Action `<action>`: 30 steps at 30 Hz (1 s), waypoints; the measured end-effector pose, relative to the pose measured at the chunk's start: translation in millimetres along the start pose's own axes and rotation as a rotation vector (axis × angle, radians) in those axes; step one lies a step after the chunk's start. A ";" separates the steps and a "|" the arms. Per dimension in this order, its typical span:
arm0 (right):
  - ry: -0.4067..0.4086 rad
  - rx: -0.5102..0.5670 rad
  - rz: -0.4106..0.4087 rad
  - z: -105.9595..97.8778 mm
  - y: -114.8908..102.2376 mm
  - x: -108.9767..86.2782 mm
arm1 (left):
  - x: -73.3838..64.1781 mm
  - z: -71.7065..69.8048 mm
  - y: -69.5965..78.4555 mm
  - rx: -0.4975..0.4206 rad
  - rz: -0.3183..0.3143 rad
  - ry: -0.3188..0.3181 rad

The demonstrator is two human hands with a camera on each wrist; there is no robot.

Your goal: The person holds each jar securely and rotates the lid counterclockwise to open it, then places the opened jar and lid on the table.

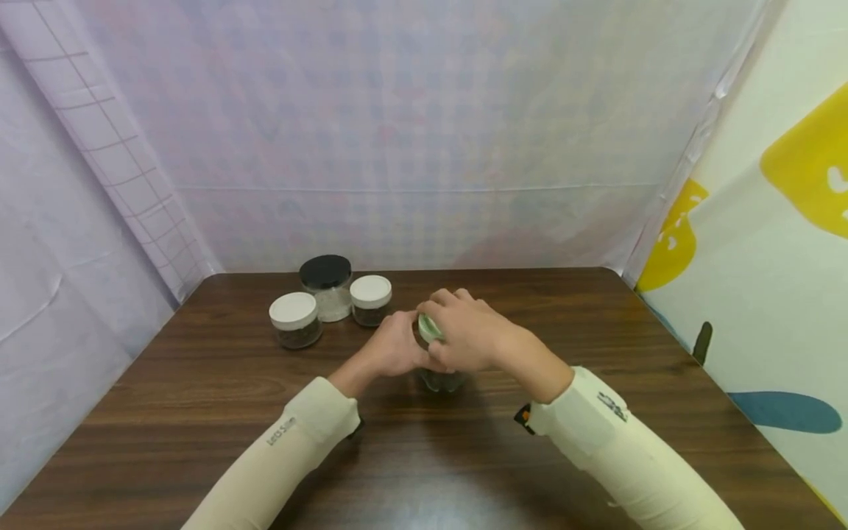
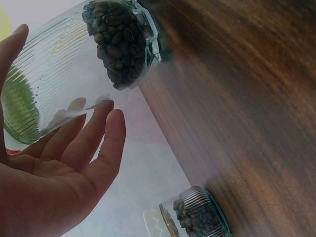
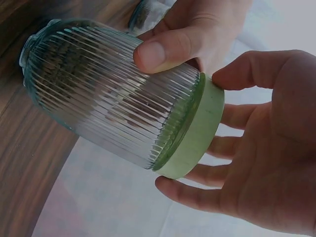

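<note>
While the left hand (image 1: 397, 344) seemingly steadies the ribbed glass jar (image 3: 106, 94) by gripping it, the right hand (image 1: 467, 331) grasps its green lid (image 3: 196, 132).

Left sleeve (image 1: 291, 453), left of the ribbed jar (image 1: 442, 380): lettering (image 1: 281, 431) beginning "Lets" (remainder unclear). Right sleeve (image 1: 629, 449), right of the jar: dark mark (image 1: 612, 407), illegible.

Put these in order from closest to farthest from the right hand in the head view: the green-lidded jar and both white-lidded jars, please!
1. Green-lidded jar: touching the right hand, which grips its lid.
2. Right white-lidded jar: off to that hand's left.
3. Left white-lidded jar: farthest left.
</note>
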State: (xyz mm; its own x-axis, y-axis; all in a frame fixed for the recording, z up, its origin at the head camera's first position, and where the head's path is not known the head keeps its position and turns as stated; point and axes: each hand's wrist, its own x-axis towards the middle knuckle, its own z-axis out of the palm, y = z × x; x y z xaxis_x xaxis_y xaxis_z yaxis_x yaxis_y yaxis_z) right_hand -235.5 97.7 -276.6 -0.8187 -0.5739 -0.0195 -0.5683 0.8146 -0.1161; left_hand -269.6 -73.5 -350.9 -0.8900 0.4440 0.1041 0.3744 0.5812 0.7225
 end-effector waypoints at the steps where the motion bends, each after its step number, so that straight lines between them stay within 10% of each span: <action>1: -0.003 0.008 -0.013 -0.2 -0.2 -0.5 | -0.3 -0.2 0.1 -0.010 -0.005 -0.005; 13: 0.050 0.038 -0.033 -3.4 1.6 -2.6 | 0.6 2.2 -0.4 0.037 0.023 0.018; 21: 0.203 -0.196 0.269 -3.2 -0.8 2.0 | -0.1 4.2 1.3 0.024 0.002 0.015; 30: 0.082 -0.180 0.284 3.9 -4.3 4.9 | 0.5 3.8 1.0 0.045 0.062 0.014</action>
State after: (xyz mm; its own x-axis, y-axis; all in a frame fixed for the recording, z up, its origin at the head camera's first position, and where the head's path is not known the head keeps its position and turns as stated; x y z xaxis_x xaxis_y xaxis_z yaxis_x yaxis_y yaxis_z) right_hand -236.8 91.0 -280.1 -0.9460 -0.3195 0.0552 -0.3163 0.9468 0.0594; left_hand -268.7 -70.1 -352.7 -0.8682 0.4705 0.1575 0.4398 0.5829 0.6832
